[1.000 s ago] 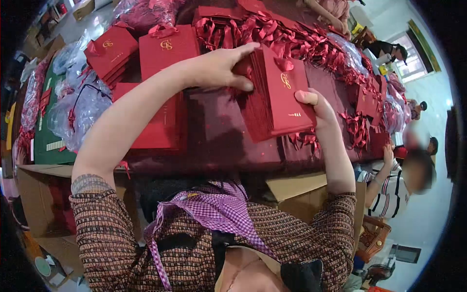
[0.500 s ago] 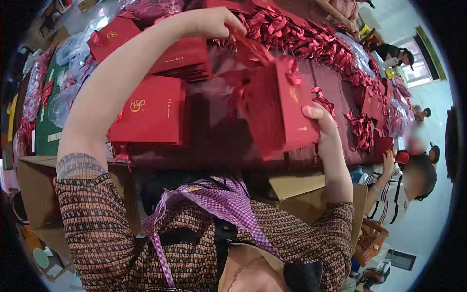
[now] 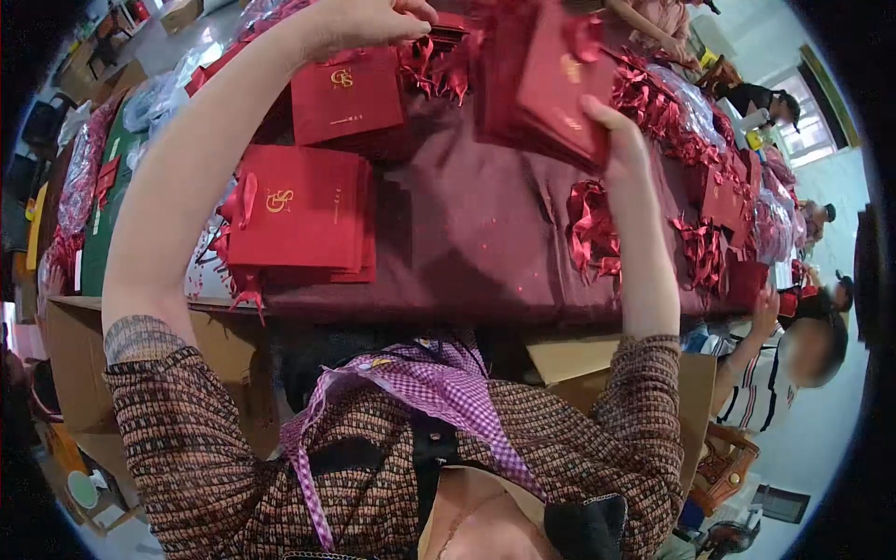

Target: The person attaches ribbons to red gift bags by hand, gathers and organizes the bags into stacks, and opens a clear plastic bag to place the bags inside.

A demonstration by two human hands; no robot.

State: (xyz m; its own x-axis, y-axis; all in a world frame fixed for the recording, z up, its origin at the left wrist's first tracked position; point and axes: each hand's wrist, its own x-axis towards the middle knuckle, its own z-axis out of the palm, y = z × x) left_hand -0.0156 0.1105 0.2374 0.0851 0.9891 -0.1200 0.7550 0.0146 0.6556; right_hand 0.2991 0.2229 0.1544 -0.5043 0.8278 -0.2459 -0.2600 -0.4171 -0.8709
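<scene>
My right hand (image 3: 616,135) grips a stack of flat red gift bags (image 3: 560,89) by its edge, thumb on the front face. The bags carry gold print and a ribbon at the top, and the stack is tilted over the far part of the table. At the far left, my left hand (image 3: 401,21) is raised with thumb and fingers slightly apart, beside red ribbons (image 3: 434,70). Nothing shows in it. Below it lie two piles of red bags, a farther pile (image 3: 345,98) and a nearer pile (image 3: 303,210).
A dark red cloth (image 3: 457,233) covers the table. Loose red ribbons (image 3: 590,229) lie right of centre, with more ribboned bags (image 3: 723,201) beyond. Cardboard boxes (image 3: 597,373) stand at the near edge. A person in a striped shirt (image 3: 756,383) sits at right.
My right hand has carried the stack of bags away from me, up the table. My left hand has come off the ribbons at its top and shifted slightly left.
</scene>
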